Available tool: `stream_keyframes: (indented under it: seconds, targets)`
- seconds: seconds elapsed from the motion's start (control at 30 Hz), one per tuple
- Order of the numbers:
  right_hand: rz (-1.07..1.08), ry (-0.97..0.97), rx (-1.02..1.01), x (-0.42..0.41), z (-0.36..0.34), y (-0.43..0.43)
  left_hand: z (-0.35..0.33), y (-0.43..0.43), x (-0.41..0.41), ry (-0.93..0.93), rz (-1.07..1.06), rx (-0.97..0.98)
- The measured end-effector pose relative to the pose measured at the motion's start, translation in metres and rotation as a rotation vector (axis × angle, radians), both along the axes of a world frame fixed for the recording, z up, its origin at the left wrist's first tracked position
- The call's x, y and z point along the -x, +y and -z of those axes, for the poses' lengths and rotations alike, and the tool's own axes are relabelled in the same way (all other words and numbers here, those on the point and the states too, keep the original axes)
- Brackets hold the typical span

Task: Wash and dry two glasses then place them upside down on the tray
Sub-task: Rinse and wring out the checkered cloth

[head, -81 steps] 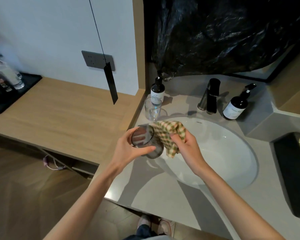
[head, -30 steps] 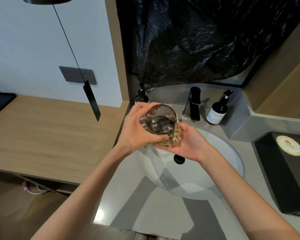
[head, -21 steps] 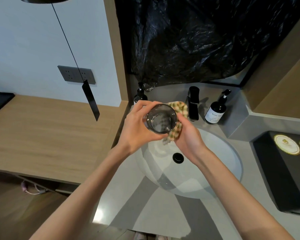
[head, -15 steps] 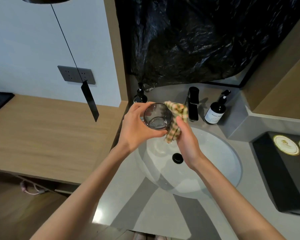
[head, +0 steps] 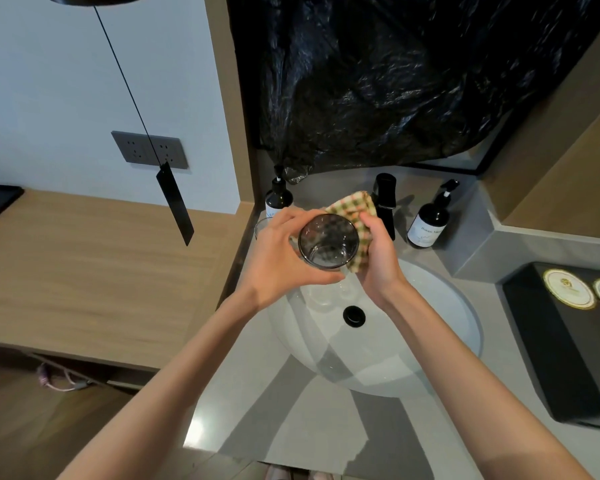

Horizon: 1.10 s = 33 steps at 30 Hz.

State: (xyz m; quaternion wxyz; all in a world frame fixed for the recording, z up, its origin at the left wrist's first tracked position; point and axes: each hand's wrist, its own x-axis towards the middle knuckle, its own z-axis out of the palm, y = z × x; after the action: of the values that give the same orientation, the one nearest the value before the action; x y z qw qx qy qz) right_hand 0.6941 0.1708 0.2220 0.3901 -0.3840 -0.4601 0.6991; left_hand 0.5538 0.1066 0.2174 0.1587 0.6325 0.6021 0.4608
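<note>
A white wall (head: 49, 81) carries a grey socket plate (head: 168, 152); a thin lamp cord (head: 123, 77) with a black tag (head: 174, 204) hangs before it. Below runs a wooden desk (head: 84, 271) over a wood floor (head: 21, 431). Black plastic sheeting (head: 378, 81) covers the space above the grey tabletop (head: 291, 438).

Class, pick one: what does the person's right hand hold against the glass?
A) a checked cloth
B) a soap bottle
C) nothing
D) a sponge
A: the right hand holds a checked cloth against the glass, which the left hand grips over the sink.
</note>
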Motion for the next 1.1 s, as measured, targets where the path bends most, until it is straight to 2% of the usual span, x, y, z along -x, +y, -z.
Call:
stream_keyframes:
  seconds: [0.2, 0.37, 0.53, 0.67, 0.77, 0.9, 1.0, 1.1]
  targets:
    - [-0.024, -0.021, 0.054, 0.006, 0.018, -0.013, 0.013, 0.001, 0.001, -0.106, -0.101, 0.000]
    - [-0.019, -0.029, -0.038, 0.002, 0.031, -0.034, 0.014, 0.008, 0.007, -0.142, -0.197, 0.031]
    - [0.025, -0.281, -0.336, -0.022, 0.045, -0.042, 0.014, 0.016, 0.016, -0.204, -0.289, 0.087]
    - [0.273, -0.386, -0.299, -0.051, 0.055, -0.038, 0.016, 0.020, 0.010, -0.234, -0.229, 0.115]
    - [0.413, -0.549, -0.312, -0.079, 0.057, -0.037, 0.013, 0.023, -0.008, -0.243, -0.123, 0.117]
    - [0.506, -1.038, -0.397, -0.128, 0.066, -0.045, 0.009, 0.029, -0.040, -0.234, 0.020, 0.097]
    - [0.489, -1.291, -0.361, -0.161, 0.079, -0.057, 0.009, 0.033, -0.067, -0.199, 0.133, 0.110]
    - [0.403, -1.455, -0.263, -0.187, 0.103, -0.067, 0.011, 0.032, -0.092, -0.241, 0.225, 0.173]
